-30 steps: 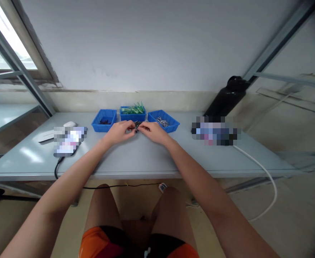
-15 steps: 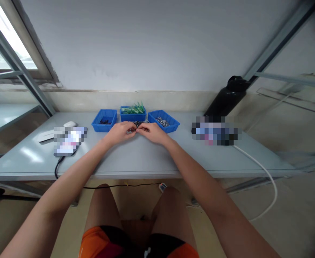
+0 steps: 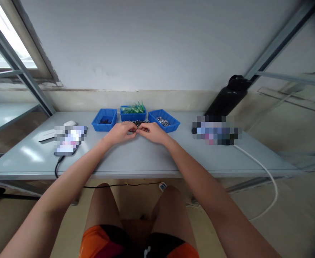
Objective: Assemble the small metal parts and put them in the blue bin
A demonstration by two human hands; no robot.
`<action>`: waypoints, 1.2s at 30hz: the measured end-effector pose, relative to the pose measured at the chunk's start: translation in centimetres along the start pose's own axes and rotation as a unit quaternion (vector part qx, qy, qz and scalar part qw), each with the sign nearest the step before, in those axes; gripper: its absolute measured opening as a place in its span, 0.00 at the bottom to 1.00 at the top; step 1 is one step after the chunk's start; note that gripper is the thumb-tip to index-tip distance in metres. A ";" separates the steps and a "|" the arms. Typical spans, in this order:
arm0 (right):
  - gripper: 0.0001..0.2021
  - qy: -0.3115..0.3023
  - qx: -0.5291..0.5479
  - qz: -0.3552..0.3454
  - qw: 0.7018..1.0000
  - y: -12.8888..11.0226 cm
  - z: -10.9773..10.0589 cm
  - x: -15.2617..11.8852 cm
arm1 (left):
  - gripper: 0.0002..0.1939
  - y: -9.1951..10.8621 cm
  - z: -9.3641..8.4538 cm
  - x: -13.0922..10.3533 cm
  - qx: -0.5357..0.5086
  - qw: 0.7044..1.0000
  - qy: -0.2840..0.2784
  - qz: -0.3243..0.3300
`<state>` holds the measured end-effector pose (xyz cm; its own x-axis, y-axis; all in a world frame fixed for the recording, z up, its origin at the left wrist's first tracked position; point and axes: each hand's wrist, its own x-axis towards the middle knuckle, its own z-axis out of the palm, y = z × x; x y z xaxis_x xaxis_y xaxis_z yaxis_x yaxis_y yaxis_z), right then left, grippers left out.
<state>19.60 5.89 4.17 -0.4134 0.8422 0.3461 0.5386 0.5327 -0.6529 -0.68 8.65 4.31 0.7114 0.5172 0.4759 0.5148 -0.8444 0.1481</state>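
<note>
At the far left of the grey worktop [image 3: 146, 161] lie a flat white device [image 3: 46, 135] and a small white rounded thing [image 3: 69, 123], with a blurred-out flat item [image 3: 69, 139] just beside them and a black cable [image 3: 57, 166] running from it over the front edge. Further right, three blue trays stand in a row near the back wall: the left tray [image 3: 104, 120] holds a few small dark pieces, the middle tray [image 3: 133, 113] is filled with green pieces that stick up past its rim, and the right tray [image 3: 163, 120] holds a heap of small silvery metal parts. Just in front of the middle tray, a small pile of dark parts [image 3: 139, 123] lies on the worktop. The left hand [image 3: 119, 132] and the right hand [image 3: 152, 132] meet in front of that pile, fingertips pinched together around a tiny part [image 3: 136, 131] held between them just above the worktop (too small to tell what it is), the other fingers curled loosely. To the right of the trays sits another blurred-out item [image 3: 216, 130], a white cable [image 3: 265, 172] trailing from it off the worktop's edge. Behind it, against the wall, leans a black bottle [image 3: 227, 96].
</note>
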 end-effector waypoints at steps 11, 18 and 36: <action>0.11 0.002 0.015 0.007 1.000 0.0 -0.1 0.0 | 0.08 0.1 0.1 0.0 -0.023 1.000 0.007 0.003; 0.12 -0.005 0.064 -0.005 0.998 0.4 0.2 0.2 | 0.08 -0.1 0.1 0.1 -0.051 0.999 0.001 -0.019; 0.15 0.033 0.049 -0.003 0.998 0.8 0.3 0.3 | 0.08 -0.6 0.0 0.1 0.026 0.998 -0.011 -0.054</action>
<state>19.69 6.57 3.50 -0.3644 0.8449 0.3917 0.4607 0.5291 -0.7126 -0.87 9.25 4.26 0.6603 0.6087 0.4399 0.6132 -0.7752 0.1521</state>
